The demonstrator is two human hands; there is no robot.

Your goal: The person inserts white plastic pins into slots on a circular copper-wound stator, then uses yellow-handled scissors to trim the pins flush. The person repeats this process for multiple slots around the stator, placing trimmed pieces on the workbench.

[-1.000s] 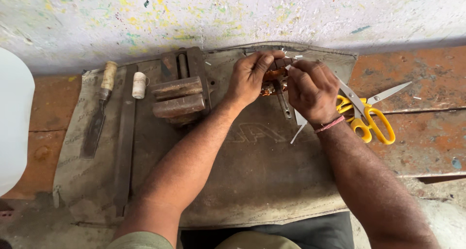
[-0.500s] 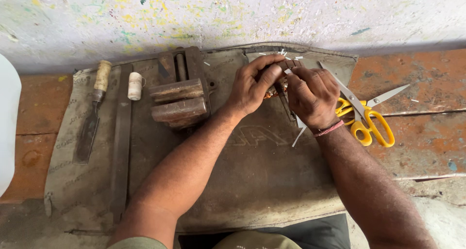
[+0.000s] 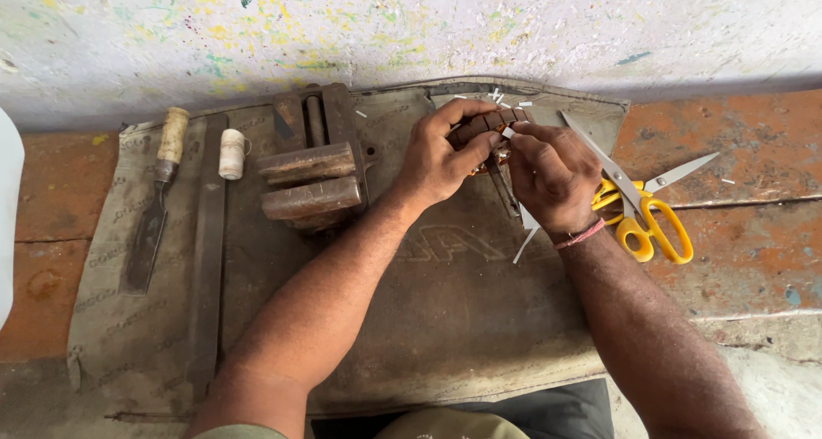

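My left hand (image 3: 441,152) grips a dark, ridged cylindrical metal part (image 3: 488,124) with copper windings showing, held above the brown mat (image 3: 445,319). My right hand (image 3: 552,174) is pressed against the part from the right, its fingertips pinching a small white strip (image 3: 507,133) at the part's edge. A thin white strip (image 3: 525,244) pokes out below my right wrist. Both hands hover at the far middle of the mat, close to the paint-spattered wall.
Yellow-handled scissors (image 3: 638,208) lie open just right of my right hand. A rusty bench vise (image 3: 310,169) sits left of my left hand. Further left are a spool of white thread (image 3: 231,153), a long flat file (image 3: 208,251) and a wooden-handled chisel (image 3: 158,195).
The view has shifted slightly, and my hands stay together on the part. My right fingers have moved in to pinch the white strip at the part's edge.
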